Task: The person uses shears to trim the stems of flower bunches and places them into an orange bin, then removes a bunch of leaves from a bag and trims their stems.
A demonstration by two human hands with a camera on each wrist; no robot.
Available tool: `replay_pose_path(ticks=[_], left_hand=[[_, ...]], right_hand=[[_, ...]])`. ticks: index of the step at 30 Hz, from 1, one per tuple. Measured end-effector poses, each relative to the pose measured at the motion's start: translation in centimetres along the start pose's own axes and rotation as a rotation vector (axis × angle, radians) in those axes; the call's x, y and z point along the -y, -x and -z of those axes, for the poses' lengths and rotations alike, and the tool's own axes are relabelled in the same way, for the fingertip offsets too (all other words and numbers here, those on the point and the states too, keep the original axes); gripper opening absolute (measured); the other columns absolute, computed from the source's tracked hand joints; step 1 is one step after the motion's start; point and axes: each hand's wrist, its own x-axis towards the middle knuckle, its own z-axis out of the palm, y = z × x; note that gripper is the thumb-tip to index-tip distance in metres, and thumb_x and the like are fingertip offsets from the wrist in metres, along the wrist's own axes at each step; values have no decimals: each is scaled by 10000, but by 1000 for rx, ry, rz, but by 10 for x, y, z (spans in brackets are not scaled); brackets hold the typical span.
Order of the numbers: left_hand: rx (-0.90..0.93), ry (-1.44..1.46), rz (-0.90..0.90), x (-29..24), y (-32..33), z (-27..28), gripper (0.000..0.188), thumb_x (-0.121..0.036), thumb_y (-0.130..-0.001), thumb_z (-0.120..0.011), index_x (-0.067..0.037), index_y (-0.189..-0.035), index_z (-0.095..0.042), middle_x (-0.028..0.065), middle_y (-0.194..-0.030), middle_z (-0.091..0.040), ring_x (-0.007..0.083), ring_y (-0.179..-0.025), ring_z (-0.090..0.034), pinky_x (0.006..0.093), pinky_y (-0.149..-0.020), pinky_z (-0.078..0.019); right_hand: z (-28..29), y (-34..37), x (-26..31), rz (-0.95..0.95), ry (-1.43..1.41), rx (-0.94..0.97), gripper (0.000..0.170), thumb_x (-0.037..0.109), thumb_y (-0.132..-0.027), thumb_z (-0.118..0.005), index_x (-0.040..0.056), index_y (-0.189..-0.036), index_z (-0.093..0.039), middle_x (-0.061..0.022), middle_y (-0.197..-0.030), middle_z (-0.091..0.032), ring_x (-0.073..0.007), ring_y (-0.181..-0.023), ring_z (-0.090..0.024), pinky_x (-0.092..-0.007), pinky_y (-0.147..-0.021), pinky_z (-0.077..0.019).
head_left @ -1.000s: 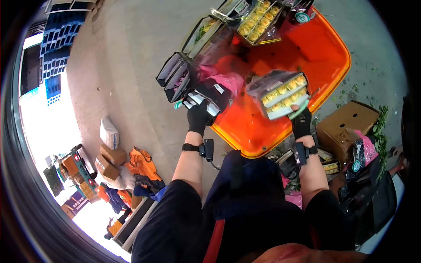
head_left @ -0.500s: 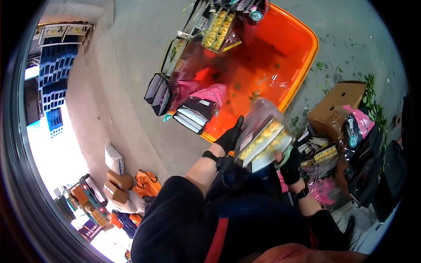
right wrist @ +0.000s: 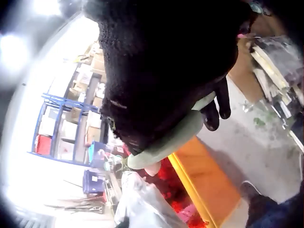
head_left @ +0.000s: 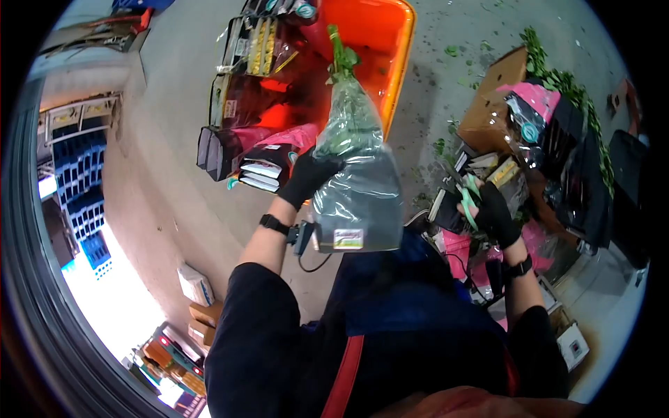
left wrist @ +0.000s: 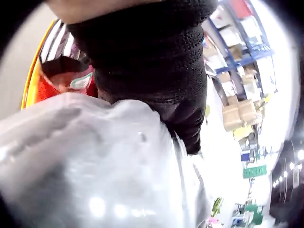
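A wrapped bunch (head_left: 357,198) hangs over the near edge of the orange tub, leafy stems (head_left: 343,59) away from the body, its grey back and white label showing. My left hand (head_left: 306,180) grips the bunch's left side; in the left wrist view the gloved hand (left wrist: 147,61) lies against clear wrap (left wrist: 95,156). Apart from the bunch, at the right, my right hand (head_left: 493,214) holds scissors with pale green handles (head_left: 468,202). In the right wrist view the curved handle (right wrist: 166,142) crosses the black-gloved hand (right wrist: 166,61); the blades are hard to make out.
Wrapped bunches (head_left: 261,167) line the left rim of the orange tub (head_left: 403,56). At the right stand a cardboard box (head_left: 491,104), more wrapped flowers (head_left: 505,171) and pink wrap (head_left: 456,251). Loose leaves (head_left: 451,51) litter the floor.
The bunch has turned from its yellow flower face to its grey back. My left hand has taken hold of it, while my right hand has let go and moved right with the scissors.
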Motion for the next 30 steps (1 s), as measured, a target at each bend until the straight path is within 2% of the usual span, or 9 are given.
replay_pose_path(ticks=[2, 3, 5, 6, 9, 16, 20, 26, 30], left_hand=[[94, 35, 51, -26, 24, -6, 419, -191, -730, -762, -10, -1077, -615, 66, -823, -672, 106, -722, -615, 296, -659, -507], [114, -206, 40, -43, 36, -9, 419, -211, -721, -762, -18, -1066, -620, 88, -821, -671, 129, -703, -621, 309, -652, -503], [166, -463, -13, -56, 56, -18, 399, -232, -714, -756, -38, -1040, -631, 112, -821, -667, 166, -691, -629, 324, -647, -494], [202, -477, -50, -45, 62, -22, 378, -234, -716, -749, -48, -1026, -636, 115, -824, -666, 180, -697, -631, 327, -649, -490], [286, -484, -115, -16, 82, -47, 321, -241, -724, -730, -75, -987, -648, 111, -832, -666, 219, -735, -638, 336, -670, -483], [289, -772, -208, -14, 137, -111, 287, -261, -765, -668, -110, -1004, -623, 148, -850, -652, 336, -827, -627, 408, -699, -488], [263, -824, -247, -15, 151, -137, 246, -230, -745, -661, -104, -948, -604, 140, -810, -637, 352, -782, -619, 429, -659, -484], [282, -902, -263, -19, 145, -143, 223, -227, -749, -652, -103, -923, -588, 134, -805, -629, 350, -759, -617, 429, -639, -480], [294, -922, -244, -20, 144, -146, 225, -251, -754, -654, -100, -907, -588, 134, -801, -629, 346, -759, -619, 427, -636, -481]], right_hand=[[24, -21, 29, -302, -362, 163, 357, 213, -784, -725, 11, -1046, -591, -58, -873, -600, -167, -783, -583, -287, -727, -456], [21, -25, 28, -246, -528, 139, 333, 254, -809, -707, 22, -1022, -600, -42, -854, -599, -143, -758, -573, -270, -699, -460], [22, -32, 37, -460, -911, 102, 348, 355, -841, -670, 41, -979, -614, -16, -815, -599, -106, -709, -562, -252, -641, -474], [23, -38, 49, -736, -1127, 87, 385, 416, -849, -652, 48, -960, -619, -5, -794, -598, -93, -686, -561, -250, -613, -485], [0, -39, 30, -839, -1533, 38, 467, 529, -807, -648, 71, -891, -612, -14, -734, -578, -118, -612, -581, -284, -538, -510], [-29, 9, 0, -1057, -1665, 6, 445, 571, -814, -613, 135, -859, -534, -39, -699, -546, -156, -540, -517, -327, -485, -466], [-44, 21, -11, -1153, -1713, -239, 447, 580, -816, -599, 135, -780, -578, -26, -635, -578, -156, -517, -555, -302, -470, -447], [-59, 39, -30, -1042, -2011, -266, 373, 469, -868, -603, 125, -984, -516, -113, -777, -606, -206, -615, -585, -339, -538, -490], [-68, 39, -29, -1058, -1989, -427, 401, 540, -827, -606, 148, -886, -551, -77, -724, -597, -192, -555, -562, -322, -487, -457]])
